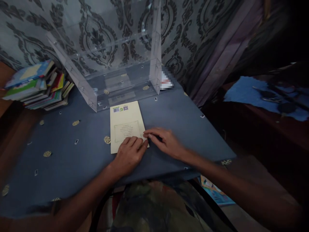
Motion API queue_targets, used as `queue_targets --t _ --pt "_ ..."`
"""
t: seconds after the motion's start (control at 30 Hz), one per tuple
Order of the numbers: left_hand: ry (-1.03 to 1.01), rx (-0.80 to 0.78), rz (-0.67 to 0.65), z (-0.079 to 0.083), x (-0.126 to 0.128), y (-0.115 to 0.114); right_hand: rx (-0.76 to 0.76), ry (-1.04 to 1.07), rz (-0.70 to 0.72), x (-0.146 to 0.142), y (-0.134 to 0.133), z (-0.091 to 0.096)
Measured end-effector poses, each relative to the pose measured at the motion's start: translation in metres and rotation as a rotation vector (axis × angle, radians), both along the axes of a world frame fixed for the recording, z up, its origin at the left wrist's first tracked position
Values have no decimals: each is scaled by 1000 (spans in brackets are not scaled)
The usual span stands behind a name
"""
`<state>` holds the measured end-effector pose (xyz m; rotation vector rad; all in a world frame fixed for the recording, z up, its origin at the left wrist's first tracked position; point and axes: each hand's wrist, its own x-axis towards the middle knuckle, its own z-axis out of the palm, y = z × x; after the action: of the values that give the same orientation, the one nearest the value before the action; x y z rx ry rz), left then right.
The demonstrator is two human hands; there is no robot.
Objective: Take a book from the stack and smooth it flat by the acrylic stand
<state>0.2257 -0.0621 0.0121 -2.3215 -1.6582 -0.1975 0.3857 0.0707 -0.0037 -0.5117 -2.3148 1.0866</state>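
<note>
A thin cream-coloured book [126, 117] lies flat on the table, its barcode and QR code at the far end and a framed block of print nearer me. My left hand [130, 153] rests on its near edge, fingers curled and pressed down on the cover. At the book's right edge, close to the near corner, my right hand [166, 141] has thumb and forefinger drawn together on the edge. Whether a page or only the cover is between those fingertips is too small to make out.
A clear acrylic rack [125, 93] stands behind the book against the patterned wall. Stacked books [43, 85] lean at the left. Beside the rack lies a white item [166, 81], partly blurred. A blue cloth [246, 91] with dark objects is off to the right.
</note>
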Motion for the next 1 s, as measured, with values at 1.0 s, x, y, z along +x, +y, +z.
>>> queue_targets --t 1.0 --pt "-273 162 370 0 -28 -88 468 -21 367 -21 -62 8"
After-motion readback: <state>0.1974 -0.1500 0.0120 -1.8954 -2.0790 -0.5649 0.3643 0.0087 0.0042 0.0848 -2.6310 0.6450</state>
